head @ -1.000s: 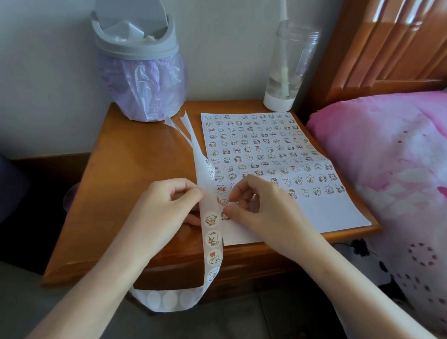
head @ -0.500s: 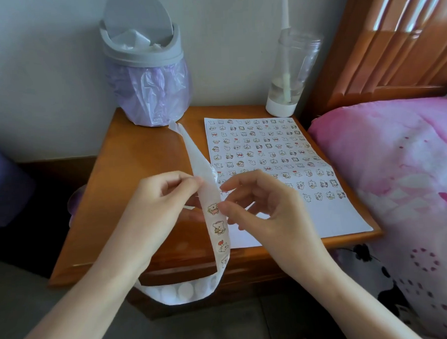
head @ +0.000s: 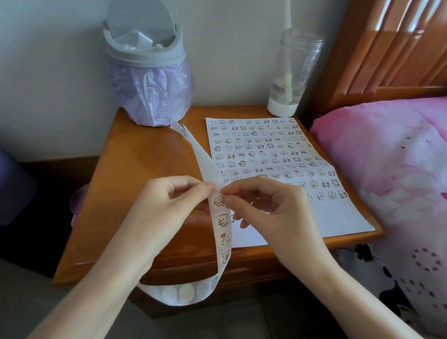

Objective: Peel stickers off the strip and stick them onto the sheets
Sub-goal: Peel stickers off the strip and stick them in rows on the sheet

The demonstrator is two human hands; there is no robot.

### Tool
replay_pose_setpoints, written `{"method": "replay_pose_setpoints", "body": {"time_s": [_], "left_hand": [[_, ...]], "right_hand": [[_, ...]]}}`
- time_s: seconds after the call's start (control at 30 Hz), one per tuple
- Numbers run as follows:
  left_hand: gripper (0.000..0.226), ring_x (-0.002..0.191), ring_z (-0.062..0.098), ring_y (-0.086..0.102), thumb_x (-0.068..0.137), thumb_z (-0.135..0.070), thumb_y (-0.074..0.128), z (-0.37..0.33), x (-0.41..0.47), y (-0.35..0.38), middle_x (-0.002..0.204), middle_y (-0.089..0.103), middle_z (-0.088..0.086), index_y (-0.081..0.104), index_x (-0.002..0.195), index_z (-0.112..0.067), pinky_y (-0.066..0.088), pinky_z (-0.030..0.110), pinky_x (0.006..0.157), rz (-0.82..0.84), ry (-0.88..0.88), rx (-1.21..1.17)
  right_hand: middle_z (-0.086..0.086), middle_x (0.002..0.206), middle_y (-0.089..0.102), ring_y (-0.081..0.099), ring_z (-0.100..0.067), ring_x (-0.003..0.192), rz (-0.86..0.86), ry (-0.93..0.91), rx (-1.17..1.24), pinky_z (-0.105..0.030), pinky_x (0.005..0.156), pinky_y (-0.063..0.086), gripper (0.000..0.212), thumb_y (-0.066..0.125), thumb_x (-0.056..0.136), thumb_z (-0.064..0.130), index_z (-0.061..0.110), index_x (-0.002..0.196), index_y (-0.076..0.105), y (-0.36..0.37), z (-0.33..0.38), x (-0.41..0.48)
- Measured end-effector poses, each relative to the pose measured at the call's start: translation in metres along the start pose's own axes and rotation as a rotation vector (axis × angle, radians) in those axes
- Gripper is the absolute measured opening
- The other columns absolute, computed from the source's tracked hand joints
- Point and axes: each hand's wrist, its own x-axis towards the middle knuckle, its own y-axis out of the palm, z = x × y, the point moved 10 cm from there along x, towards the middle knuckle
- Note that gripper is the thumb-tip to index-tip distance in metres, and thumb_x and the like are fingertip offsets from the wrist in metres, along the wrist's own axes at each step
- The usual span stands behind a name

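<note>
The strip (head: pixel 223 220) is held in the air over the front edge of the bedside table (head: pixel 140 170), just left of the sheet (head: pixel 319 224). It is a narrow white band. 4 small cartoon animal stickers sit in a column on it below the fingers, 1 of them with a red heart. Above the fingers it is bare, and its torn, forked end reaches toward the bin (head: pixel 149 70) at the back left corner. Below the front edge it loops left under the forearm, showing pale round shapes.

The left hand (head: pixel 168 210) pinches the strip's left edge between thumb and forefinger, the other fingers curled. The right hand (head: pixel 273 213) pinches at the right edge beside the top sticker, the rest of its fingers loosely bent. Whether it grips the sticker's rim or only the backing is hard to tell.

The sheet lies flat on the right half of the table. Rows of tiny cartoon stickers cover most of it, with bare white near the front edge. A clear bottle (head: pixel 292 71) stands at the back right corner.
</note>
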Motion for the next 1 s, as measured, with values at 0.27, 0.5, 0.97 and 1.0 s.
{"method": "replay_pose_setpoints", "body": {"time_s": [0.27,0.5,0.97,1.0], "left_hand": [[0.021,0.07,-0.011,0.064,0.086,-0.031,0.059,-0.001,0.0,-0.004,0.065,0.071,-0.016,0.072,0.072,-0.023,0.04,-0.003,0.051,-0.03,0.051,0.089],[0.018,0.067,-0.015,0.063,0.086,-0.028,0.06,-0.004,0.001,-0.002,0.063,0.07,-0.022,0.072,0.072,-0.024,0.04,-0.003,0.05,-0.024,0.064,0.087],[0.019,0.066,0.002,0.07,0.09,-0.018,0.058,0.019,0.008,0.001,0.072,0.074,-0.011,0.071,0.078,-0.014,0.048,0.007,0.051,0.006,-0.042,0.061],[0.019,0.066,0.001,0.07,0.09,-0.018,0.057,0.02,0.008,0.001,0.073,0.074,-0.011,0.071,0.078,-0.013,0.048,0.007,0.051,0.012,-0.047,0.068]], "right_hand": [[0.009,0.081,0.073,0.065,-0.008,0.068,-0.016,0.013,-0.004,-0.023,0.059,0.055,0.009,0.071,0.081,0.016,0.023,0.087,0.072,0.0,-0.001,0.001],[0.01,0.078,0.072,0.066,-0.006,0.068,-0.014,0.022,-0.023,-0.02,0.057,0.054,0.007,0.071,0.081,0.014,0.019,0.087,0.072,0.0,-0.002,0.002],[0.004,0.077,0.071,0.061,-0.006,0.064,0.019,0.17,-0.056,-0.019,0.053,0.051,0.002,0.069,0.082,0.016,0.016,0.081,0.071,-0.02,-0.015,0.008],[0.001,0.075,0.072,0.06,-0.004,0.06,0.036,0.228,-0.049,-0.019,0.052,0.05,0.003,0.069,0.082,0.015,0.014,0.081,0.072,-0.024,-0.022,0.009]]}}
